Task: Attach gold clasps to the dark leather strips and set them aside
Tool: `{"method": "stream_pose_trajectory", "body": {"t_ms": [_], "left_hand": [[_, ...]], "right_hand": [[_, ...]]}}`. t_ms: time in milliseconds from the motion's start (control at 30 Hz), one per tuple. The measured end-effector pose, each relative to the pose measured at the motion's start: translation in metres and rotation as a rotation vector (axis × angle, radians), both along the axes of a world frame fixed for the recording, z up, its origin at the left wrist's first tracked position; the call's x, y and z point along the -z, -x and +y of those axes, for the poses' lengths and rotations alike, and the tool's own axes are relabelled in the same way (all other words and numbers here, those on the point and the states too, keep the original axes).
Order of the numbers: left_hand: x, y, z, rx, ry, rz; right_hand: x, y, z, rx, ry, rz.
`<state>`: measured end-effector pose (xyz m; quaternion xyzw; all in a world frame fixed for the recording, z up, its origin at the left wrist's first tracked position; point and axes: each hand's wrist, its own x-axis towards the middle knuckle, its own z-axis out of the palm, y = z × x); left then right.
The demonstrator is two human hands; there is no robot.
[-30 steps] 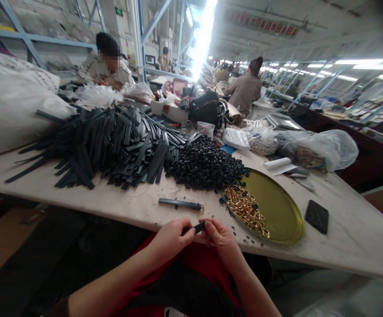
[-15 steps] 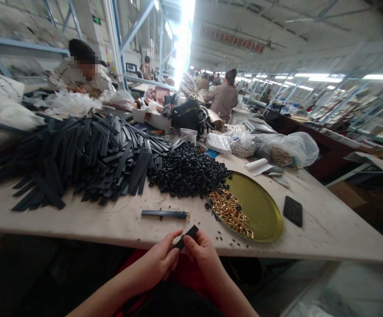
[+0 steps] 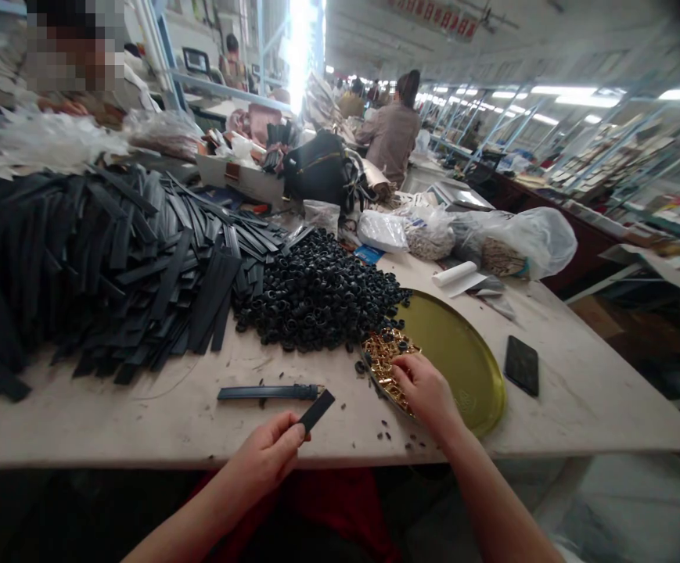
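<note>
My left hand (image 3: 272,450) is closed on one end of a dark strap (image 3: 318,412), whose free end points up and to the right. Just beyond it on the table lies a strap with a gold buckle (image 3: 272,392) fitted at its right end. My right hand (image 3: 430,393) reaches over the rim of a round gold-coloured tray (image 3: 462,344). Its fingers are pinched together at the heap of gold buckles (image 3: 383,352) in the tray's left part. The fingertips partly hide what they grip.
A large heap of dark straps (image 3: 134,266) covers the table's left side. Small black loops (image 3: 316,297) are piled beside the tray. A phone (image 3: 521,365) lies right of the tray, with plastic bags (image 3: 527,242) and a black bag (image 3: 322,172) behind. Other people work farther back.
My right hand has let go of the strap and moved right to the buckles in the tray. My left hand keeps the strap, slightly further left. The view has shifted downward.
</note>
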<state>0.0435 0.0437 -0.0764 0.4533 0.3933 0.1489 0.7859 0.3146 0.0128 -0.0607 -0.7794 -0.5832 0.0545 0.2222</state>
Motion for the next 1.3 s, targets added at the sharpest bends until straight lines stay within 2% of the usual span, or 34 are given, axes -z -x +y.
{"method": "stream_pose_trajectory", "body": {"t_ms": [100, 200, 333, 467, 567, 633, 767, 900, 1000, 1133, 1200, 1300], "left_hand": [[-0.008, -0.004, 0.001, 0.022, -0.017, 0.022], [-0.013, -0.004, -0.001, 0.033, -0.039, 0.042], [-0.014, 0.002, -0.012, 0.047, -0.121, 0.06], [-0.017, 0.011, -0.022, 0.061, -0.225, 0.113], [-0.029, 0.011, -0.02, 0.006, -0.341, 0.135], [-0.04, 0.008, -0.016, -0.067, -0.462, 0.129], [-0.053, 0.001, -0.012, -0.162, -0.628, 0.115], [-0.047, 0.008, -0.018, -0.256, -0.716, 0.117], [-0.043, 0.017, -0.023, -0.249, -0.703, 0.131], [-0.045, 0.021, -0.028, -0.145, -0.47, 0.099], [-0.047, 0.019, -0.029, -0.114, -0.382, 0.074], [-0.045, 0.016, -0.027, -0.07, -0.357, 0.111]], "right_hand": [[0.001, 0.009, 0.03, -0.026, 0.105, -0.121], [0.005, 0.011, 0.055, 0.006, 0.197, -0.118], [0.008, 0.001, 0.066, 0.002, 0.2, -0.039], [-0.001, -0.001, 0.054, -0.011, 0.118, 0.079], [-0.012, 0.018, 0.034, -0.075, 0.051, 0.192], [-0.019, 0.043, 0.02, -0.151, -0.003, 0.433], [-0.026, 0.106, -0.005, -0.258, -0.095, 1.178], [-0.03, 0.147, -0.027, -0.304, -0.025, 1.461], [-0.032, 0.149, -0.039, -0.385, 0.035, 1.522], [-0.026, 0.141, -0.043, -0.363, 0.028, 1.216], [-0.02, 0.141, -0.042, -0.343, -0.002, 1.132], [-0.013, 0.145, -0.039, -0.335, 0.023, 1.275]]}}
